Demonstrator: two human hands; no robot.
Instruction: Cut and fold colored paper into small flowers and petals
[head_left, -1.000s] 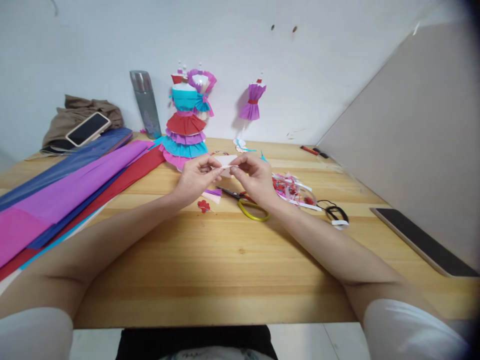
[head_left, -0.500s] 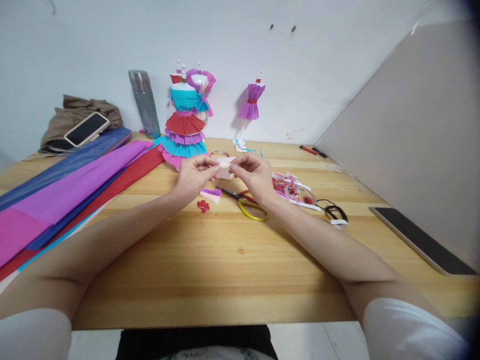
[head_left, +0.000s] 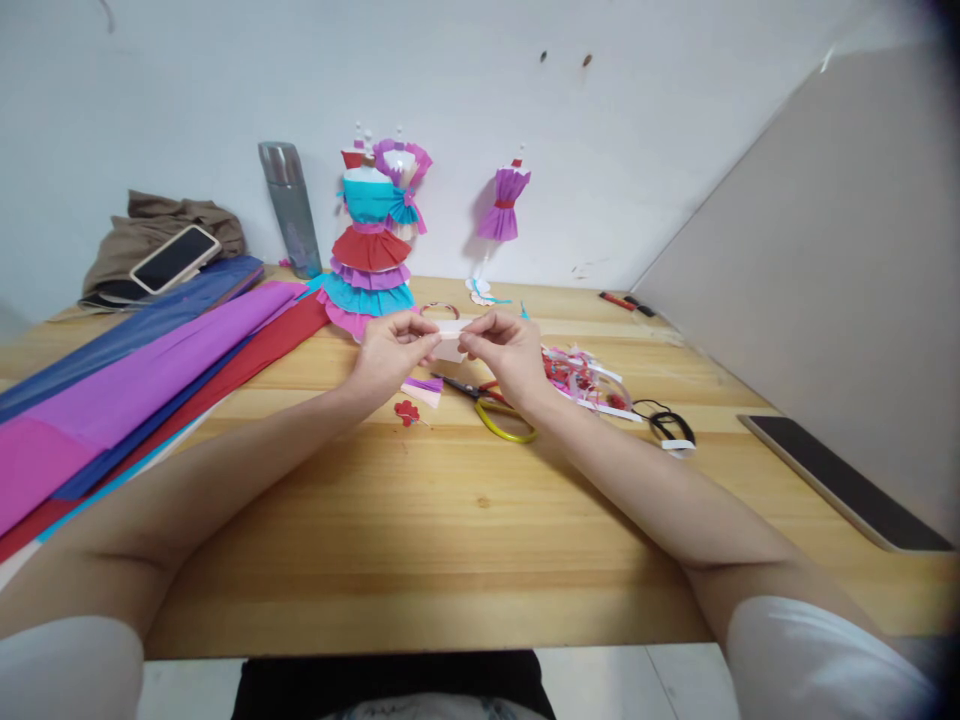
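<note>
Between my two hands a small piece of pale pink paper [head_left: 450, 346] is stretched above the table. My left hand [head_left: 391, 350] pinches its left side between thumb and fingers. On the other side my right hand [head_left: 508, 352] grips it the same way. Scissors with yellow and red handles [head_left: 506, 422] lie partly under my right hand. Just below my left hand are a fringed strip of purple and cream paper [head_left: 424, 388] and a red flower-shaped cutout [head_left: 407, 412].
Behind stand mini dress forms in ruffled paper dresses [head_left: 371, 250] and a purple one [head_left: 505, 205]. Long folded coloured paper [head_left: 150, 350], a phone [head_left: 176, 258] and a bottle [head_left: 291, 210] occupy the left. Paper scraps [head_left: 585, 380], a black band [head_left: 673, 428] and a dark flat slab [head_left: 840, 480] lie right.
The pale paper's flap between my fingers has shifted slightly, its upper edge a little lower. Both hands keep their pinch in nearly the same place.
</note>
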